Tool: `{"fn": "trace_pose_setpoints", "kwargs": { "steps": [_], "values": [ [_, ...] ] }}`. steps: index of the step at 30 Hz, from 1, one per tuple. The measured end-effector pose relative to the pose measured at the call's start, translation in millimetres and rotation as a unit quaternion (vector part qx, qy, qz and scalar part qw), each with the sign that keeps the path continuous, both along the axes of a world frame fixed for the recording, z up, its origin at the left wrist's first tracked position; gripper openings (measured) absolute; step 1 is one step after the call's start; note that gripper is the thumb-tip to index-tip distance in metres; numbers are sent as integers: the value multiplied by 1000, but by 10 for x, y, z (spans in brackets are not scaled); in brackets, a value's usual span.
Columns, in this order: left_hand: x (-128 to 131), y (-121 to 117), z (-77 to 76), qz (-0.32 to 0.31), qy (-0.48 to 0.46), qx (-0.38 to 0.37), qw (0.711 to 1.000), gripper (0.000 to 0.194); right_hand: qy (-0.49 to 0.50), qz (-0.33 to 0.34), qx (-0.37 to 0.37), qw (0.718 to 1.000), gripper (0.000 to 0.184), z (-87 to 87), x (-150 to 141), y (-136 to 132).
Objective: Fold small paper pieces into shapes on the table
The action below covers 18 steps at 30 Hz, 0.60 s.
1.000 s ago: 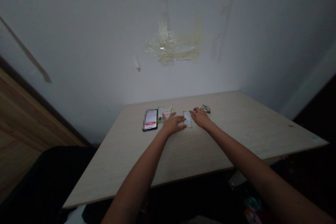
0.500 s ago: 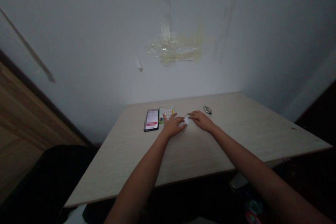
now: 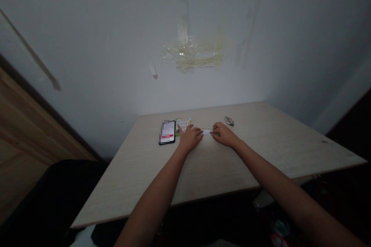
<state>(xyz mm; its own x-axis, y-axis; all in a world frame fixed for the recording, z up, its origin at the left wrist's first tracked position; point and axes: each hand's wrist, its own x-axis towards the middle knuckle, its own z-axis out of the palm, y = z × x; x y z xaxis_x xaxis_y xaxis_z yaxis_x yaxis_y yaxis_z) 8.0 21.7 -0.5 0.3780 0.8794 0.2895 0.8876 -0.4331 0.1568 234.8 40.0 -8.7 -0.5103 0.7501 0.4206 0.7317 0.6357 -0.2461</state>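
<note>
A small, pale piece of paper lies flat on the table between my two hands. My left hand has its thumb and index finger on the left end of the paper, while its outer fingers spread over a colourful printed card. At the right end, my right hand pinches the paper with bent fingers. Both ends of the paper are hidden under my fingertips. Left of the card lies a phone with its screen lit and partly blurred out.
A small folded, multicoloured item sits beyond my right hand. The pale wooden table meets a wall with old tape on it. A dark shape stands left of the table.
The paper has turned from slanted to nearly level across the table. My right hand has shifted slightly right with its fingers more bent; my left hand has barely moved.
</note>
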Motion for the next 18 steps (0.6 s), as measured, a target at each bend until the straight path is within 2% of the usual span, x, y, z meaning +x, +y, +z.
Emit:
{"fn": "trace_pose_setpoints", "kwargs": {
  "steps": [3,6,13,18],
  "values": [
    [1,9,-9,19,10,-18,1000,37,60,53,-16,997,19,-48,29,20],
    [-2,16,-34,22,14,-18,1000,39,66,69,-34,995,24,-63,63,34],
    [-1,18,-69,23,10,-19,1000,41,-38,-15,-11,999,24,77,139,-1],
    [-2,-6,-40,42,0,-12,999,42,-30,-3,-22,999,23,54,166,9]
  ]
}}
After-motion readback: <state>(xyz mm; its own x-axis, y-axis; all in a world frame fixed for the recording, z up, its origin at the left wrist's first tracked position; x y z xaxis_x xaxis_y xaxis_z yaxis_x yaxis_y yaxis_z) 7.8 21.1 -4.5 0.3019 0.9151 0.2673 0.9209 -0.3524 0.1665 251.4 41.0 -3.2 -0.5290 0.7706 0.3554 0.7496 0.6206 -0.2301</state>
